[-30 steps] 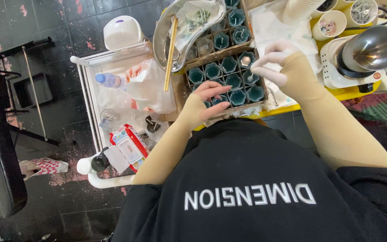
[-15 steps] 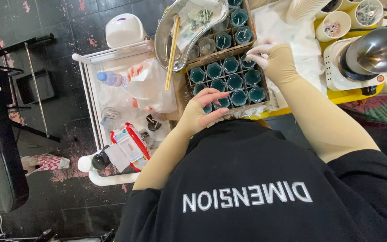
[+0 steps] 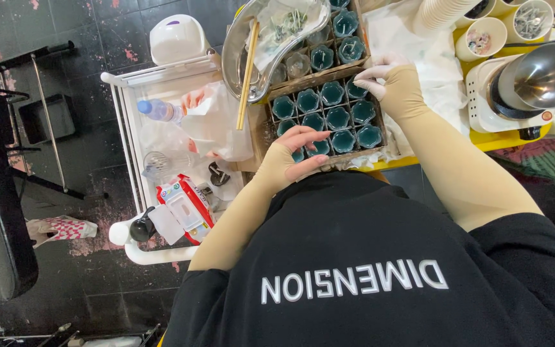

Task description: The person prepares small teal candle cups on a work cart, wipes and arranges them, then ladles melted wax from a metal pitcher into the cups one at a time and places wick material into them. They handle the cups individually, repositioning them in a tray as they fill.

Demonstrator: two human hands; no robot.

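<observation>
Two hands (image 3: 293, 154), two chopsticks (image 3: 247, 67)

A white cart (image 3: 126, 103) stands at left over a dark tiled floor (image 3: 78, 38), carrying a clear plastic bottle with a blue cap (image 3: 157, 110), a crumpled clear bag (image 3: 216, 128) and a red-and-white packet (image 3: 186, 209). A metal bowl (image 3: 236, 58) with two wooden sticks (image 3: 248, 64) sits beside it. At far right, a steel pot (image 3: 541, 76) rests on a white base, near white cups (image 3: 483, 37).

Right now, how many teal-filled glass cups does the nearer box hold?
12 teal-filled glass cups: three rows of four in the brown cardboard box. A hand covers the nearest row partly; some may be hidden.
</observation>
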